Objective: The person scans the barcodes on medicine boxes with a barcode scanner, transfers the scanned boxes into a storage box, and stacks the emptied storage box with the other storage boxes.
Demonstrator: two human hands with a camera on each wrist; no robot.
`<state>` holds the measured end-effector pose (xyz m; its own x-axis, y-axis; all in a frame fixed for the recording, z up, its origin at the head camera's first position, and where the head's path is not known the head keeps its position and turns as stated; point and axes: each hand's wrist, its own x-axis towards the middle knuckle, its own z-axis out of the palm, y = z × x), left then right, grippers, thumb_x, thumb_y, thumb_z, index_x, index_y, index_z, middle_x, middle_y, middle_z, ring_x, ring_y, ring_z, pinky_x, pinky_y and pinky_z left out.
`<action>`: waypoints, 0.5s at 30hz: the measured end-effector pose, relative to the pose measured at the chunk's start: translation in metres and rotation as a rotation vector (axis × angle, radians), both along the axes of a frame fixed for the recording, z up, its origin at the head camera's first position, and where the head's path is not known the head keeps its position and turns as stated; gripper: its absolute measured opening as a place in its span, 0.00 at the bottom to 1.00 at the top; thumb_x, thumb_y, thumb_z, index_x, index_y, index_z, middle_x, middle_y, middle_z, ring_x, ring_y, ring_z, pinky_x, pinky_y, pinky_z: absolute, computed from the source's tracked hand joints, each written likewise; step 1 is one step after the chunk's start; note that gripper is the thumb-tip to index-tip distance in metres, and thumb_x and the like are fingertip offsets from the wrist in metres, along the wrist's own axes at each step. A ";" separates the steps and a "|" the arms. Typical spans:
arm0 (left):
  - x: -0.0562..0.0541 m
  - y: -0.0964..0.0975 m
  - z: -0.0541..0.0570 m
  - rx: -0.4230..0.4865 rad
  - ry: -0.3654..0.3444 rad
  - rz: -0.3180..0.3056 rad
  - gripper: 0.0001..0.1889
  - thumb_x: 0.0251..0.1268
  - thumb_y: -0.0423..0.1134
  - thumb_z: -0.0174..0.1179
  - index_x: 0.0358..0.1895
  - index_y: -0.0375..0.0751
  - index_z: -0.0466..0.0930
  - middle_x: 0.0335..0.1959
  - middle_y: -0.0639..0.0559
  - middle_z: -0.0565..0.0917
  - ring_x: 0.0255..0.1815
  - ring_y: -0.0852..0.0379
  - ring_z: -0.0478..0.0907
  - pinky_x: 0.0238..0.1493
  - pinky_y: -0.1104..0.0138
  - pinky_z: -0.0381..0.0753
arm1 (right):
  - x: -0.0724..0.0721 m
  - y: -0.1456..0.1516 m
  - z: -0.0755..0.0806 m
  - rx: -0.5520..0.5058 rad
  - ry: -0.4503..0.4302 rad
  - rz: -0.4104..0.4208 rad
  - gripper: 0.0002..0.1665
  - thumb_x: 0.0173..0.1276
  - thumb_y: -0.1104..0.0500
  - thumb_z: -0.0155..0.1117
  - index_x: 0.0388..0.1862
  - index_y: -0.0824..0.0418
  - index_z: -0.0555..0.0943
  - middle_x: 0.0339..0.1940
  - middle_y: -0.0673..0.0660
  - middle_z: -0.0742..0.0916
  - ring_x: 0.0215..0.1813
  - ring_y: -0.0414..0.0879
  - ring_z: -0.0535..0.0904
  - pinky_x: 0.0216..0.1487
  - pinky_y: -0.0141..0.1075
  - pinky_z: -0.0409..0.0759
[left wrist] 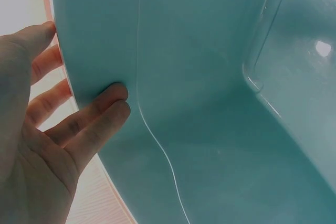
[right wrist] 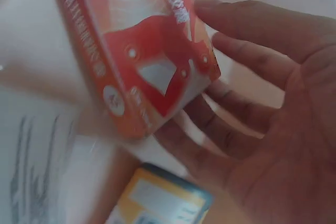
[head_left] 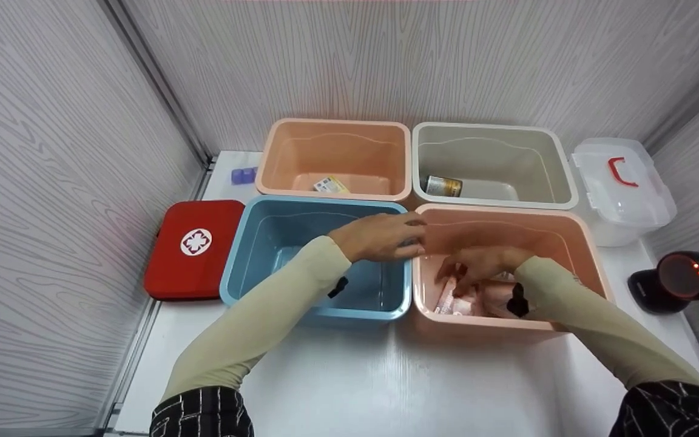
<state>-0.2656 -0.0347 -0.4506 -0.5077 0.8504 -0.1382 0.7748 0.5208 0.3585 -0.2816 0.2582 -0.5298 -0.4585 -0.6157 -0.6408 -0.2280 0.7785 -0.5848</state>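
Note:
My right hand (head_left: 477, 264) reaches down into the front pink bin (head_left: 592, 261). In the right wrist view, its fingers (right wrist: 239, 106) curve round the end of a red and white box (right wrist: 152, 51) with printed characters. The box stands tilted; a yellow and dark package (right wrist: 163, 198) lies below it, blurred. My left hand (head_left: 383, 235) is over the rim where the blue bin (head_left: 237, 255) meets the pink one. In the left wrist view, two of its fingers (left wrist: 100, 121) hang inside the blue wall and others lie outside it; it holds nothing visible.
Behind stand an orange bin (head_left: 337, 145) with a small yellow-white box (head_left: 330, 185) and a grey-white bin (head_left: 495, 158) with a labelled jar (head_left: 443, 186). A red first-aid case (head_left: 195, 249) lies left. At right are a clear lidded box (head_left: 625, 182) and a black corded device (head_left: 680, 279).

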 end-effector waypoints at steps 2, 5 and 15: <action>0.000 0.000 0.000 0.005 0.000 0.004 0.22 0.89 0.54 0.51 0.73 0.49 0.78 0.84 0.44 0.68 0.79 0.45 0.75 0.79 0.52 0.77 | -0.001 -0.002 0.003 0.019 0.029 0.014 0.24 0.74 0.62 0.73 0.67 0.49 0.87 0.52 0.55 0.88 0.50 0.49 0.81 0.48 0.41 0.85; 0.000 0.000 -0.001 0.009 0.000 0.002 0.21 0.89 0.54 0.51 0.72 0.49 0.79 0.84 0.44 0.68 0.78 0.45 0.75 0.79 0.52 0.77 | -0.001 -0.002 0.009 0.055 0.103 0.050 0.23 0.71 0.62 0.73 0.63 0.46 0.90 0.48 0.50 0.89 0.47 0.46 0.82 0.46 0.41 0.85; -0.002 0.002 -0.004 0.005 0.037 -0.019 0.21 0.90 0.52 0.50 0.71 0.47 0.80 0.83 0.43 0.69 0.76 0.46 0.77 0.78 0.53 0.78 | 0.005 0.013 0.062 -0.192 0.264 -0.043 0.16 0.72 0.68 0.71 0.55 0.56 0.83 0.47 0.56 0.88 0.42 0.46 0.84 0.44 0.40 0.87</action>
<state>-0.2675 -0.0330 -0.4545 -0.4962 0.8605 -0.1152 0.7974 0.5042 0.3317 -0.2764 0.2713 -0.4681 -0.6215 -0.6900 -0.3710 -0.3602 0.6722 -0.6468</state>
